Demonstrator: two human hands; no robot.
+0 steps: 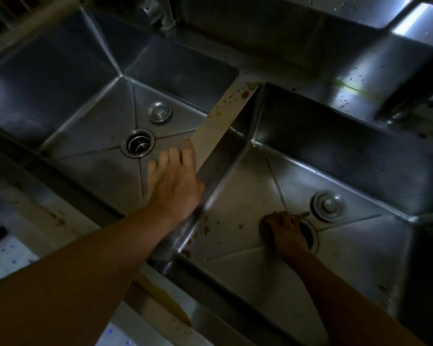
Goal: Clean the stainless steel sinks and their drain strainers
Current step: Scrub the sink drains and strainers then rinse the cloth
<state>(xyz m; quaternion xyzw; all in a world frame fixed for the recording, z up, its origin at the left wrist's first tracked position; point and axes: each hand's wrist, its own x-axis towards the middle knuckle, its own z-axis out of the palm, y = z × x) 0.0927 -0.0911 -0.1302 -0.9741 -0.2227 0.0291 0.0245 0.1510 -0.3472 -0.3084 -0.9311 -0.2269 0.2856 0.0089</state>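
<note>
Looking down in dim light, the head view shows two stainless steel basins set side by side in a steel table [335,78], whose back edge carries scattered dark specks and one bright reflection. Left sink [60,78]: a square basin with creased floor lines running to an open drain [137,145]; its strainer [159,112] lies loose on the basin floor just behind that drain. Right sink [335,151]: the same form, with brown and orange food bits strewn over the near-left part of its floor; its strainer [328,206] lies beside the right drain [310,236], which is partly covered by the hand. Divider [223,121]: the pale flat strip between the basins, spotted with orange and yellow drips toward its far end. Left hand [174,181]: palm down on the divider's near part, fingers [173,156] straight and spread loosely over the edge of the left sink, gripping nothing. Right hand [284,232]: low on the floor of the right sink at the drain rim, fingers curled downward; whether they hold something cannot be told in the dark. Faucet base [164,15]: blurred, behind the left sink. At lower left, a pale surface with small blue marks [8,255]. No legible writing is visible.
</note>
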